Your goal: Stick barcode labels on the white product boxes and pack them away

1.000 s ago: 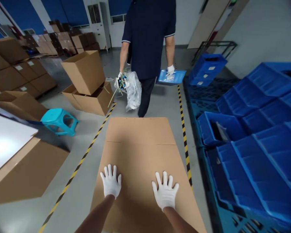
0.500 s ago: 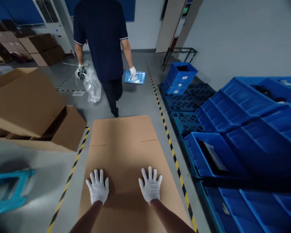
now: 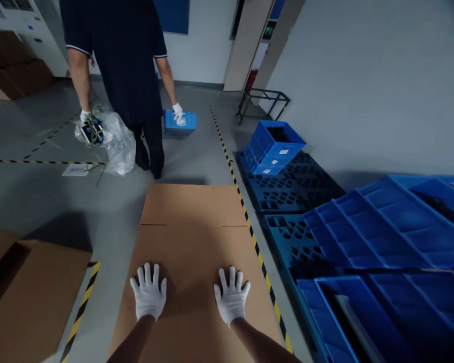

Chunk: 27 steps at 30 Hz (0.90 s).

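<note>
A large brown cardboard sheet or box top (image 3: pixel 191 247) stretches out in front of me, with a crease and two short slits near its far end. My left hand (image 3: pixel 149 292), in a white glove, lies flat on its left side with fingers spread. On the right side, my right hand (image 3: pixel 232 295), gloved alike, also rests palm down with fingers apart. Neither hand grips anything. Whether the cardboard is a flat sheet or a closed box, I cannot tell.
Ahead walks a person (image 3: pixel 115 65) carrying a clear plastic bag (image 3: pixel 117 146) and a blue bin (image 3: pixel 179 123). Blue crates (image 3: pixel 274 146) stand on pallets (image 3: pixel 298 181) along the right wall; more stacked crates (image 3: pixel 363 222) are nearer. An open carton (image 3: pixel 41 292) sits at left. Striped tape (image 3: pixel 249 227) marks the floor.
The person ahead has shifted left in view. The carton at left and the crates at right have slid down and toward me in view. Both hands stay flat on the cardboard.
</note>
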Each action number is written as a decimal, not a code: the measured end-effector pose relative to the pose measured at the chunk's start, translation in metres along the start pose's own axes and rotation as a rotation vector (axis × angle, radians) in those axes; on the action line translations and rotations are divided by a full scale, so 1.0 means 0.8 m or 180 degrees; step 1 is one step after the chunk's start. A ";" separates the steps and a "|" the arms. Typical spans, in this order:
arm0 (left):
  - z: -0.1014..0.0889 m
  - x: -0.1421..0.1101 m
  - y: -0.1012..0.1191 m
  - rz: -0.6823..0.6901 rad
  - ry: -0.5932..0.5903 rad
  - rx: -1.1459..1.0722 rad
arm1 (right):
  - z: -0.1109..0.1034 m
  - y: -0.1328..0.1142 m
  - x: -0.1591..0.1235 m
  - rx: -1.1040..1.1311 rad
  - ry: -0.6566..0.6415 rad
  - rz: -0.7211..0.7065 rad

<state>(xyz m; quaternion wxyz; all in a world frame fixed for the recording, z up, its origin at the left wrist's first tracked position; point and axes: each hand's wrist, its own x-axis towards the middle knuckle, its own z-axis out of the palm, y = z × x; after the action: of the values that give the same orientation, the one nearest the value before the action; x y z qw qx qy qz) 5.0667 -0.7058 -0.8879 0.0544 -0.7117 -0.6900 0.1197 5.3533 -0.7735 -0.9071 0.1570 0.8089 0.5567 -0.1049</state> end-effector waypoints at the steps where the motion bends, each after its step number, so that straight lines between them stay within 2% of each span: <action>1: -0.006 0.045 0.011 0.0052 0.0012 -0.0023 | -0.013 -0.003 0.039 -0.0018 0.0025 0.0046; 9: -0.059 0.403 0.110 0.0459 0.0177 -0.0173 | -0.116 -0.015 0.351 0.0109 0.0188 0.0361; 14: -0.078 0.614 0.174 0.0639 0.0367 -0.0173 | -0.175 -0.016 0.545 0.0358 0.0247 0.0511; 18: -0.092 0.796 0.223 0.0764 0.0478 -0.0142 | -0.221 -0.024 0.707 0.0497 0.0388 0.0641; 21: -0.111 0.932 0.259 0.0883 0.0515 -0.0114 | -0.257 -0.033 0.823 0.0606 0.0462 0.0699; 27: -0.154 1.171 0.343 0.1185 0.0518 -0.0220 | -0.335 -0.034 1.030 0.0613 0.0468 0.0987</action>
<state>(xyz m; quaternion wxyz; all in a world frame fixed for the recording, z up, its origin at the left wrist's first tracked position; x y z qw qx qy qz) 5.3809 0.2260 -0.9252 0.0625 -0.8358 -0.5435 0.0460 5.6216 0.0497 -0.9462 0.0521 0.9018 0.4227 -0.0729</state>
